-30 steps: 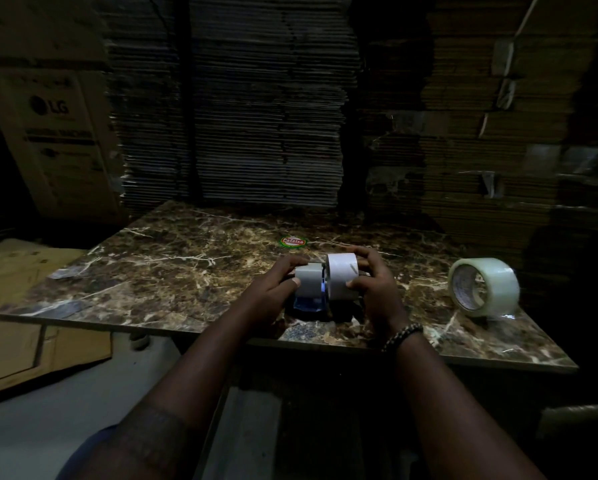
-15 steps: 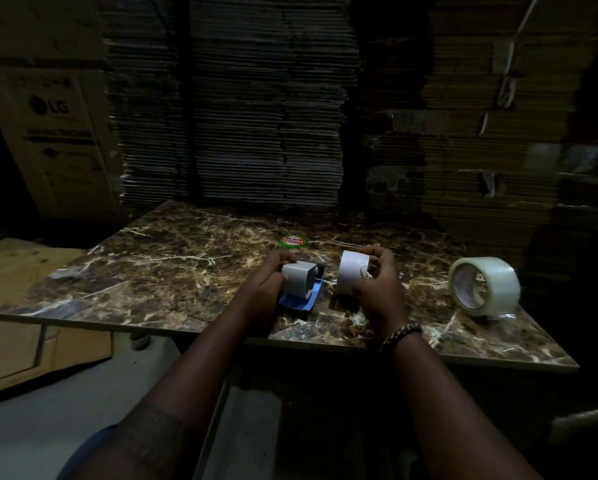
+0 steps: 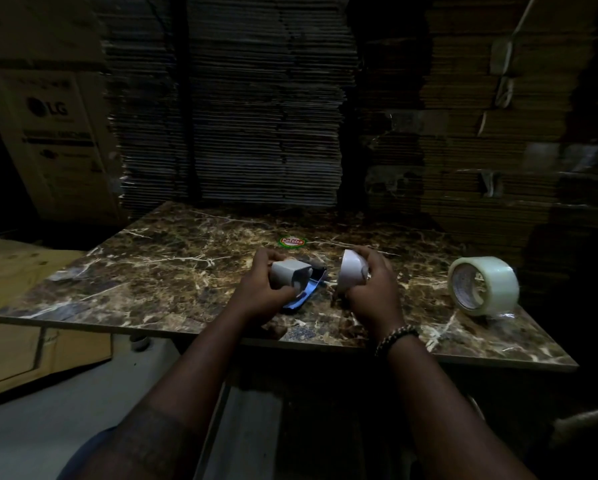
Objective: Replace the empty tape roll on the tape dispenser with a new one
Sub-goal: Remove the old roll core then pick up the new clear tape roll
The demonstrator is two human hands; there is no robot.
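Observation:
My left hand (image 3: 261, 294) grips the tape dispenser (image 3: 295, 280), a blue-framed tool with a pale grey spool hub pointing right, held just above the marble tabletop (image 3: 172, 271). My right hand (image 3: 372, 289) holds the empty white tape core (image 3: 351, 277), tilted, a short gap to the right of the dispenser and clear of its hub. A full roll of clear packing tape (image 3: 483, 289) stands on its edge on the right side of the table, untouched.
A round red-and-green sticker (image 3: 293, 241) lies on the table behind my hands. Stacks of flattened cardboard (image 3: 235, 109) rise behind the table. A printed carton (image 3: 51, 140) stands at the left, with flat cardboard (image 3: 16, 317) on the floor below it.
The empty core was seated on the dispenser's hub a second ago. My right hand has pulled it off to the right, and the two hands have drawn apart.

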